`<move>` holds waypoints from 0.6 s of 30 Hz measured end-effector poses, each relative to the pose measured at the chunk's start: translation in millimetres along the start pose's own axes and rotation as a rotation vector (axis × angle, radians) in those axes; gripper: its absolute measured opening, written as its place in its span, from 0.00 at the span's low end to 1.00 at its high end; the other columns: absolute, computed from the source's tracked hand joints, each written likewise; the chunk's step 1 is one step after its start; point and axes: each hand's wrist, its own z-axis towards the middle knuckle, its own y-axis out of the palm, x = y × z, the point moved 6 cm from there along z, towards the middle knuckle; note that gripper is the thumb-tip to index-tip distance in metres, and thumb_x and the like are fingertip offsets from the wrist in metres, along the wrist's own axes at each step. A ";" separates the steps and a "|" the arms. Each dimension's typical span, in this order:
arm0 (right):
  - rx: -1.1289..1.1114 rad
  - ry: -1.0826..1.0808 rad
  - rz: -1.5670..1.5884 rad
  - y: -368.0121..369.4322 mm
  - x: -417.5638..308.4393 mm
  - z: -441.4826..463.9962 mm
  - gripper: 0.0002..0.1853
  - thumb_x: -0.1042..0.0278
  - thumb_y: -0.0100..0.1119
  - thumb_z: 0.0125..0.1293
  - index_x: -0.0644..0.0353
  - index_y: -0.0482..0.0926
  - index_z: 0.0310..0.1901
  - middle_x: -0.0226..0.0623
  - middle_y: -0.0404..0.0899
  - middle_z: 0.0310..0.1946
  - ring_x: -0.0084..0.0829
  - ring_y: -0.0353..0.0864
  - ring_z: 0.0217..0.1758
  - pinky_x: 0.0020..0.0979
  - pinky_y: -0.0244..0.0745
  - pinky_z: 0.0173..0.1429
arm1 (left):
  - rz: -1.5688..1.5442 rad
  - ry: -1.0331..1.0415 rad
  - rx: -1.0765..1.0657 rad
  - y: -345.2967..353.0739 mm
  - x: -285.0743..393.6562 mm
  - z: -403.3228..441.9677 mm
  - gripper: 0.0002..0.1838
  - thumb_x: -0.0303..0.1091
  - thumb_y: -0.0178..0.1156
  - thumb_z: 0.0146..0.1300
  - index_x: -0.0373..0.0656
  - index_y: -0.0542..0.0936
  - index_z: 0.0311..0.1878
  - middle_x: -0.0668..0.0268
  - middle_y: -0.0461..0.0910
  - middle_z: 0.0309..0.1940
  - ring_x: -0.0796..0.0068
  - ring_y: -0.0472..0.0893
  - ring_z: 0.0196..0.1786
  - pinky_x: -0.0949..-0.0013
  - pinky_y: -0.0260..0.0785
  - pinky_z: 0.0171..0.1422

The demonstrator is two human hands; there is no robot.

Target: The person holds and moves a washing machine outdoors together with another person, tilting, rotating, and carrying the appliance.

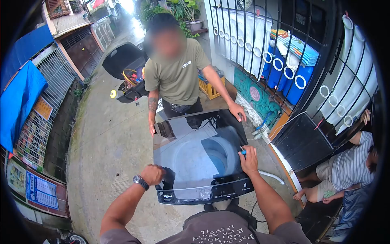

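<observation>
A top-load washing machine with a dark glass lid [191, 154] stands in front of me, its lit control panel [205, 194] on the near edge. My left hand [152, 175], fingers curled, is at the lid's left edge; whether it grips anything is hidden. At the right edge my right hand [248, 159] holds a small tool with a blue handle [243, 152]. Across the machine, a person in an olive shirt [178, 73] rests one hand [237, 112] on the far right corner and has the other [152, 128] at the far left corner.
Behind that person is an open black box of tools [132, 83]. A yellow crate [211, 87] sits by the wall. A white hose [272, 175] extends right of the machine. Barred windows [260, 36] line the right side, and people [349, 162] sit in a doorway.
</observation>
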 end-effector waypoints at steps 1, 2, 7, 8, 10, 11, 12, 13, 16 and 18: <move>0.007 0.003 0.006 -0.1 -0.5 0.6 0.19 0.65 0.65 0.66 0.59 0.75 0.56 0.46 0.76 0.55 0.51 0.73 0.61 0.48 0.67 0.66 | -0.068 -0.018 0.017 -4.6 8.9 0.8 0.09 0.38 0.62 0.62 0.47 0.86 0.41 0.61 0.85 0.40 0.56 0.85 0.45 0.50 0.78 0.49; 0.008 -0.004 0.002 -0.3 -1.1 0.9 0.19 0.65 0.65 0.66 0.59 0.75 0.56 0.46 0.76 0.55 0.51 0.73 0.61 0.48 0.67 0.66 | -0.071 -0.020 0.025 0.0 7.4 0.5 0.09 0.38 0.62 0.62 0.47 0.86 0.41 0.61 0.85 0.40 0.56 0.85 0.45 0.50 0.78 0.49; 0.004 -0.008 -0.002 0.0 -3.3 5.1 0.19 0.66 0.66 0.66 0.60 0.75 0.56 0.46 0.77 0.54 0.51 0.73 0.60 0.48 0.67 0.66 | -0.508 -0.895 0.641 76.7 -47.2 -38.9 0.22 0.43 0.54 0.75 0.37 0.77 0.63 0.42 0.78 0.57 0.41 0.77 0.60 0.50 0.71 0.66; -0.007 -0.008 -0.003 -1.6 -3.4 4.2 0.18 0.66 0.66 0.67 0.61 0.74 0.56 0.46 0.77 0.54 0.51 0.73 0.59 0.48 0.67 0.65 | -0.643 -1.040 0.623 111.6 -41.0 -45.3 0.24 0.46 0.50 0.77 0.36 0.75 0.64 0.38 0.77 0.58 0.39 0.76 0.63 0.49 0.70 0.67; -0.010 -0.013 0.007 -0.9 -0.9 5.2 0.18 0.67 0.66 0.67 0.61 0.74 0.56 0.47 0.77 0.54 0.52 0.73 0.59 0.48 0.67 0.65 | -0.734 -1.216 0.505 104.2 7.2 -44.3 0.28 0.53 0.45 0.79 0.38 0.74 0.65 0.37 0.82 0.52 0.34 0.81 0.56 0.44 0.72 0.62; -0.009 -0.016 0.024 0.0 -2.4 6.1 0.18 0.67 0.66 0.67 0.62 0.74 0.56 0.48 0.76 0.54 0.52 0.73 0.59 0.48 0.67 0.65 | -0.673 -1.245 0.501 104.9 6.4 -43.9 0.28 0.54 0.46 0.79 0.38 0.75 0.63 0.39 0.83 0.49 0.34 0.82 0.53 0.42 0.73 0.59; -0.023 -0.018 0.023 0.9 -3.1 5.9 0.18 0.67 0.66 0.67 0.62 0.74 0.56 0.48 0.76 0.54 0.52 0.73 0.59 0.48 0.67 0.65 | -0.612 -1.274 0.493 106.7 7.3 -45.0 0.27 0.55 0.46 0.78 0.39 0.77 0.60 0.40 0.85 0.47 0.33 0.83 0.50 0.41 0.74 0.56; -0.022 -0.008 0.036 0.0 -1.4 6.2 0.18 0.67 0.65 0.68 0.62 0.74 0.56 0.49 0.76 0.54 0.53 0.73 0.59 0.48 0.67 0.65 | -0.619 -1.287 0.482 110.8 7.9 -45.5 0.27 0.55 0.46 0.78 0.39 0.77 0.60 0.40 0.85 0.47 0.33 0.83 0.50 0.41 0.74 0.56; -0.022 0.003 0.064 1.0 1.9 9.9 0.18 0.68 0.65 0.67 0.62 0.74 0.55 0.49 0.76 0.53 0.53 0.73 0.58 0.48 0.67 0.65 | -0.645 -1.330 0.480 104.2 7.1 -42.4 0.27 0.56 0.46 0.78 0.40 0.79 0.56 0.41 0.85 0.45 0.34 0.83 0.49 0.41 0.74 0.53; -0.020 0.018 0.077 0.1 5.2 9.4 0.17 0.69 0.65 0.67 0.62 0.75 0.55 0.49 0.76 0.52 0.52 0.73 0.58 0.48 0.67 0.64 | -0.606 -1.334 0.504 102.6 7.7 -43.3 0.26 0.56 0.46 0.78 0.41 0.80 0.54 0.42 0.85 0.44 0.35 0.83 0.49 0.41 0.73 0.53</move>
